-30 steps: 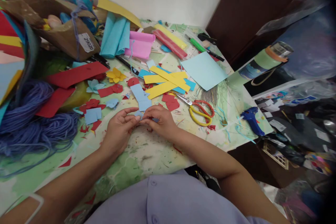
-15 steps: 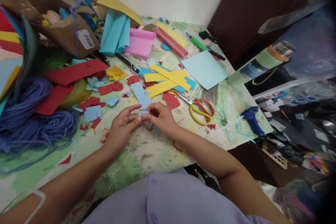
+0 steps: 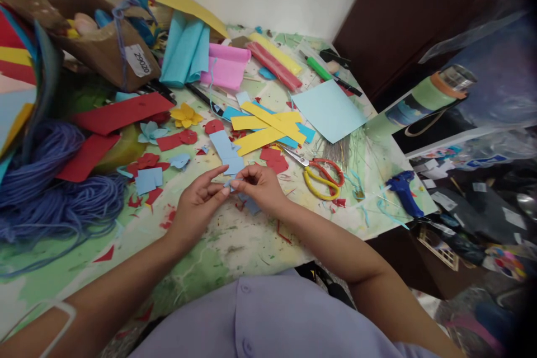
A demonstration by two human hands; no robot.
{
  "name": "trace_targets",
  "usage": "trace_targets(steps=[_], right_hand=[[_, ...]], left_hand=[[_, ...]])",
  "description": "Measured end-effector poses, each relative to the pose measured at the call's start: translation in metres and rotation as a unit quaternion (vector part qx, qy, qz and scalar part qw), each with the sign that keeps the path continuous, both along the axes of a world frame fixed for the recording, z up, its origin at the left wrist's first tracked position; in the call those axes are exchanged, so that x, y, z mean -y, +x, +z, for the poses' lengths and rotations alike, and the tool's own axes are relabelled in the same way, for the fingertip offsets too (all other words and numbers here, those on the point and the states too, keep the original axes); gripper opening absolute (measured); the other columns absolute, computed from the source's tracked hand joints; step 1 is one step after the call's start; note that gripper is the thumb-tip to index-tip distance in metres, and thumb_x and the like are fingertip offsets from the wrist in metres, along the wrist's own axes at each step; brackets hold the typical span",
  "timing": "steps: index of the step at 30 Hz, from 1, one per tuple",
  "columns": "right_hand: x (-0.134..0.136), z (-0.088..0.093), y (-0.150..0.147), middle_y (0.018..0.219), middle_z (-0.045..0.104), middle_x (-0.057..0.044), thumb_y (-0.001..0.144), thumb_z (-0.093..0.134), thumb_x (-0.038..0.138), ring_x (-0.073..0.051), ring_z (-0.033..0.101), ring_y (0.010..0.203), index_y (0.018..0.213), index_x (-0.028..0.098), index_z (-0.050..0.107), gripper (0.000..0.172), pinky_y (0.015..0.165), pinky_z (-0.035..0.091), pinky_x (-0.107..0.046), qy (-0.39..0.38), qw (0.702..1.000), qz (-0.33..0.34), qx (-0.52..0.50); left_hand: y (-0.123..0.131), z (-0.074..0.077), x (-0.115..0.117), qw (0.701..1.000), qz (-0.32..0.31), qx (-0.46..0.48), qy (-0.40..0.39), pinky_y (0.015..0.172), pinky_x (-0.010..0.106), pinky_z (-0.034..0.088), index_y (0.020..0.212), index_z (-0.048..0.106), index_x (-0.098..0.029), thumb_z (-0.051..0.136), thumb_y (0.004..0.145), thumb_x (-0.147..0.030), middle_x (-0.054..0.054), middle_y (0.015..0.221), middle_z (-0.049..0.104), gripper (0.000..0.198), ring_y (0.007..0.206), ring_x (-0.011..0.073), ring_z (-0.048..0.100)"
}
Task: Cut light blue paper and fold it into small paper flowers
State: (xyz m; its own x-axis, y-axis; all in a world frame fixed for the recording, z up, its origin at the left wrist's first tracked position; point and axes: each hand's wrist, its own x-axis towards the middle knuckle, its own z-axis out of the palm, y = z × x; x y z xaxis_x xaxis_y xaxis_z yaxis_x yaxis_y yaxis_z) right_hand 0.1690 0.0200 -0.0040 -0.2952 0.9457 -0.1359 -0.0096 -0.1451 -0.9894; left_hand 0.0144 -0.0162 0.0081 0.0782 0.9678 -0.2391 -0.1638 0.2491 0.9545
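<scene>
Between my fingertips is a small light blue piece of paper (image 3: 229,183), mostly covered by the fingers. My left hand (image 3: 199,198) pinches it from the left, thumb and fingers together. From the right, my right hand (image 3: 260,187) grips it with thumb and forefinger. Just beyond the hands lies a light blue paper strip (image 3: 224,148). Another light blue paper piece (image 3: 250,204) lies partly under my right hand. Scissors (image 3: 321,176) with red and yellow handles rest to the right, near red paper squares (image 3: 273,160). Yellow paper strips (image 3: 268,128) cross over blue ones farther back.
Purple yarn (image 3: 62,196) and red paper strips (image 3: 123,112) fill the left, with paper flowers (image 3: 184,116) beside them. Rolled crepe paper (image 3: 184,50) stands behind. A pale blue sheet (image 3: 329,110), a bottle (image 3: 423,100) and a blue glue gun (image 3: 405,193) are at right.
The fingers have shifted slightly around the small blue paper, and less of it shows between them. The rest of the table looks the same, apart from a slight camera shift.
</scene>
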Motion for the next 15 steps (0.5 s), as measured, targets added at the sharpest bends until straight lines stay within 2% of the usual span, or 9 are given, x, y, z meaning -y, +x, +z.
trace_targets(steps=[6, 15], right_hand=[[0.0002, 0.0004, 0.0009, 0.057, 0.058, 0.002, 0.064, 0.074, 0.052, -0.009, 0.053, 0.047, 0.069, 0.015, 0.059, 0.04, 0.044, 0.044, -0.021, -0.005, 1.0, 0.016, -0.018], [0.0007, -0.0021, -0.0003, 0.057, 0.058, 0.002, 0.065, 0.073, 0.051, -0.009, 0.053, 0.048, 0.069, 0.015, 0.059, 0.039, 0.044, 0.043, -0.021, 0.004, 1.0, 0.008, -0.004]], left_hand=[[0.0008, 0.005, -0.0001, 0.999, 0.003, -0.046, -0.004, 0.064, 0.024, 0.049, 0.122, 0.056, -0.019, 0.075, 0.067, -0.022, 0.001, 0.072, 0.07, 0.058, 0.07, 0.0154, 0.065], [0.0008, 0.0061, -0.0023, 0.999, 0.013, -0.05, -0.015, 0.058, 0.022, 0.047, 0.118, 0.058, -0.017, 0.077, 0.064, -0.021, 0.0, 0.065, 0.07, 0.057, 0.062, 0.0145, 0.064]])
